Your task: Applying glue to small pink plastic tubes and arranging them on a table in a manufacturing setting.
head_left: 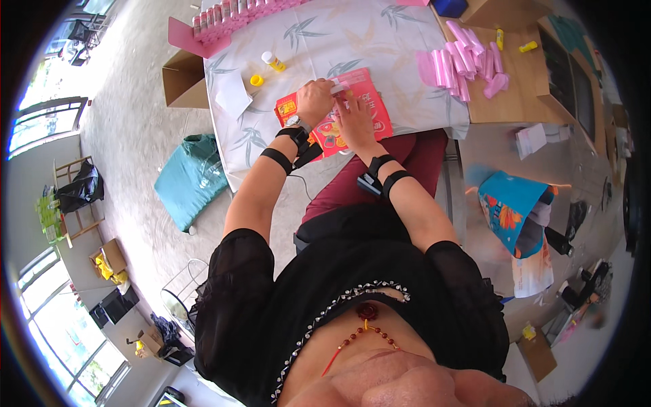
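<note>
A red printed packet point(369, 102) lies flat at the table's near edge, with my hands above it. Between my hands is a small pale pink roll point(340, 87). My left hand point(315, 102) is curled, its fingers closed at the roll's left end. On the right side, my right hand point(355, 123) stretches its fingers toward the roll, the tips touching it or very close. To the left stand a white-capped yellow glue bottle point(273, 62) and a loose yellow cap point(256, 81). A white paper point(232, 95) lies near the table's left edge.
Rolled pink sleeves point(464, 61) lie in a pile at the right, beside yellow tubes point(527, 47). Several capped tubes point(227, 11) stand in a pink box at the far left. A cardboard box point(184, 78) adjoins the table's left edge. A blue bag point(508, 210) sits lower right.
</note>
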{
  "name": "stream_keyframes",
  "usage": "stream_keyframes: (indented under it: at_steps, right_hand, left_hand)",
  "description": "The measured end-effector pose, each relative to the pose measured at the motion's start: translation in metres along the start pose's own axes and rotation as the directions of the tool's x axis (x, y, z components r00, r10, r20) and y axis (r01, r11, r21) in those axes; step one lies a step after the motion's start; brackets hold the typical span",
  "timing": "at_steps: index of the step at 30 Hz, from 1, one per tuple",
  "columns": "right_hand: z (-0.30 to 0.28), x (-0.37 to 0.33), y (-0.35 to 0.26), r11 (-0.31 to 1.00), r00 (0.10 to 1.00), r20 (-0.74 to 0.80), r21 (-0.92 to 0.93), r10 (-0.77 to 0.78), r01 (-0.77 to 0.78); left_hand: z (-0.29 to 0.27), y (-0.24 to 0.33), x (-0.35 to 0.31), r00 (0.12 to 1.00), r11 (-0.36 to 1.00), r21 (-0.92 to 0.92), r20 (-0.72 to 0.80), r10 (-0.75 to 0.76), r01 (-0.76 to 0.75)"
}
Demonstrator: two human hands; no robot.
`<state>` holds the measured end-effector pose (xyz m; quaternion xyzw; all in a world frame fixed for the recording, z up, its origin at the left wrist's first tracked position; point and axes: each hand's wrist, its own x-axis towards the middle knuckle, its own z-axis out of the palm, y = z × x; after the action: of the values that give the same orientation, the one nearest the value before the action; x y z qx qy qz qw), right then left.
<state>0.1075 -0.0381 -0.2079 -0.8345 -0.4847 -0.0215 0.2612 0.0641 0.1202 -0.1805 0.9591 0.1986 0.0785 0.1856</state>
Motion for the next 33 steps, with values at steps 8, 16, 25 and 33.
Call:
stream_keyframes:
  at_steps: [8,16,25,33]
  right_hand:
    - [-0.002,0.001,0.004,0.999,0.999,0.044,-0.039,-0.022,0.024]
    - [-0.002,-0.001,0.004,0.999,0.997,0.069,-0.029,-0.019,0.021]
    - [-0.032,0.016,-0.008,0.914,0.999,0.027,0.406,-0.028,0.014]
    - [-0.129,0.012,-0.087,0.030,0.932,0.040,0.998,0.361,-0.055]
  left_hand:
    - [-0.012,-0.043,0.020,0.992,0.967,-0.232,0.094,-0.088,0.107]
    - [-0.023,-0.066,-0.005,0.920,0.660,-0.699,-0.011,-0.392,0.273]
    - [-0.077,-0.018,-0.052,0.752,-0.030,-1.000,0.017,-0.659,-0.004]
    - [-0.124,0.119,-0.074,0.704,0.957,-0.169,-0.709,0.049,-0.237]
